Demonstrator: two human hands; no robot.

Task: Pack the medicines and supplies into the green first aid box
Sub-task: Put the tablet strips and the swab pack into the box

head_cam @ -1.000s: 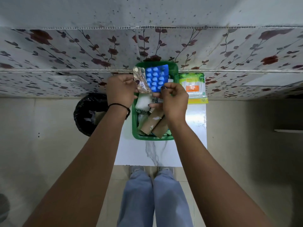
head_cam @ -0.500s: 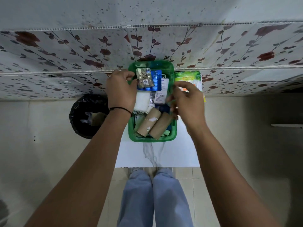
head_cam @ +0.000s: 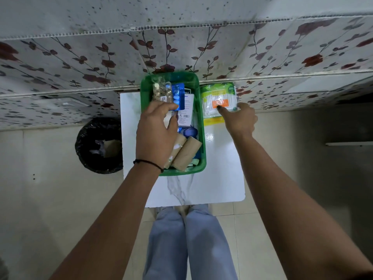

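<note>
The green first aid box (head_cam: 203,138) stands on a small white table (head_cam: 222,170). Inside lie two brown bandage rolls (head_cam: 186,152), a white-and-blue carton (head_cam: 186,110), a silvery pill strip (head_cam: 161,91) and a blue blister pack (head_cam: 178,96). My left hand (head_cam: 156,130) is over the box, its fingers curled onto the near ends of the two strips. To the right of the box, my right hand (head_cam: 240,118) grips a green-and-white pack of cotton buds (head_cam: 219,98), thumb on its front. That pack lies on a yellow packet (head_cam: 213,121).
A black-lined waste bin (head_cam: 99,146) stands on the floor left of the table. A floral-patterned wall (head_cam: 282,57) rises directly behind the box. My legs in blue jeans (head_cam: 189,239) are at the table's near edge.
My left hand has lowered the strips into the far end of the box. My right hand has left the box and moved right to take hold of the cotton bud pack.
</note>
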